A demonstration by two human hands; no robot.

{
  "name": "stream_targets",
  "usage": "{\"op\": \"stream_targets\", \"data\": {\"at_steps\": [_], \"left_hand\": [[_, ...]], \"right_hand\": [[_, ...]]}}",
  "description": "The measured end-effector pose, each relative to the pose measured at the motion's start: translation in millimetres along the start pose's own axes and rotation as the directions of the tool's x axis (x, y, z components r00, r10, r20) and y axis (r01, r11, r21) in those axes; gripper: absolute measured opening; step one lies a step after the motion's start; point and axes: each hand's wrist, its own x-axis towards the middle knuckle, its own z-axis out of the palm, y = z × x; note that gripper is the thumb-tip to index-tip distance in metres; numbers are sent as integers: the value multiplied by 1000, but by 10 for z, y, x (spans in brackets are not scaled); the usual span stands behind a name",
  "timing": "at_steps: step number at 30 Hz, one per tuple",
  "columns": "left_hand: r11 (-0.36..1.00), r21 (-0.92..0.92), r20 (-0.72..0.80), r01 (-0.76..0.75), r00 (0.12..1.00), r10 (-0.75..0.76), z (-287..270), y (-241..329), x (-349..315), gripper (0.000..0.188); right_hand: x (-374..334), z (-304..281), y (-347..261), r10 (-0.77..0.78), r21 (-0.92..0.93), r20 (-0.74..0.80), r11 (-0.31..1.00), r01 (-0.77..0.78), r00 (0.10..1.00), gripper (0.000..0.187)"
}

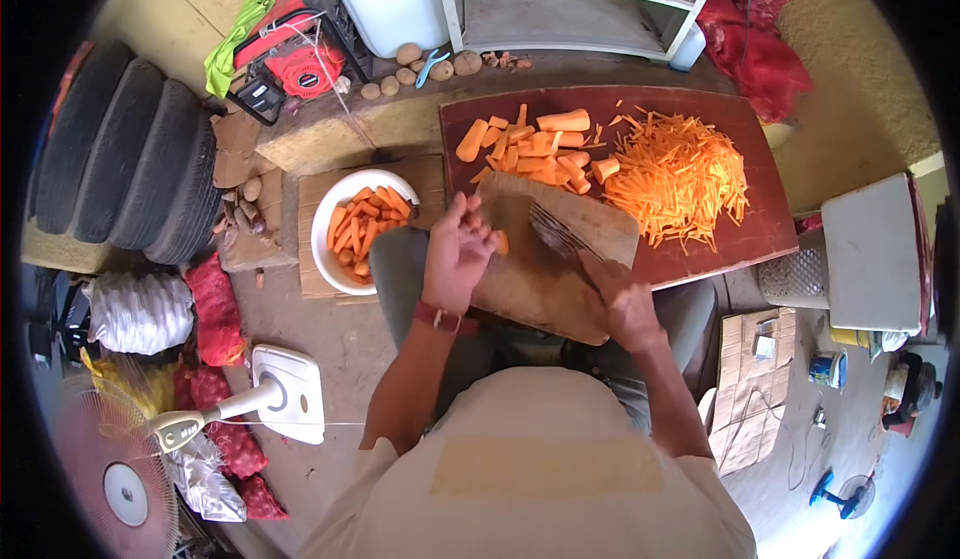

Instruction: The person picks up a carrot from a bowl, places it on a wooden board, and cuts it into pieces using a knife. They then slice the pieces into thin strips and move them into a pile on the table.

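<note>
On my lap rests a worn wooden cutting board (530,294), its far edge against a red table (715,259). My right hand (622,309) is wrapped round the handle of a knife (560,234), whose dark blade lies low over the board. Over the board's left side my left hand (457,254) is raised, fingers loosely curled and apart, apparently empty. Close to its fingertips is a small carrot piece (502,243). Beyond the board, peeled carrot chunks (540,144) are piled on the table. A large heap of carrot shreds (680,179) covers its right part.
Left of my knee, a white basin (318,234) of peeled carrots stands on cardboard. Tires (120,149), red mesh sacks (215,309) and a standing fan (125,489) are further left. Behind the table are potatoes (440,69), a grey shelf (560,29) and a red machine (300,69).
</note>
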Motion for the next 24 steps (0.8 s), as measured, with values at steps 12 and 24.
{"op": "stream_targets", "data": {"at_steps": [12,24], "left_hand": [[985,-168,-28,-28,999,23,457,38,197,33],[872,40,100,-488,870,482,724,214,2,17]], "right_hand": [[483,-110,-1232,-305,420,-128,845,331,944,43],[516,268,-1354,-397,346,-35,856,384,917,24]]}}
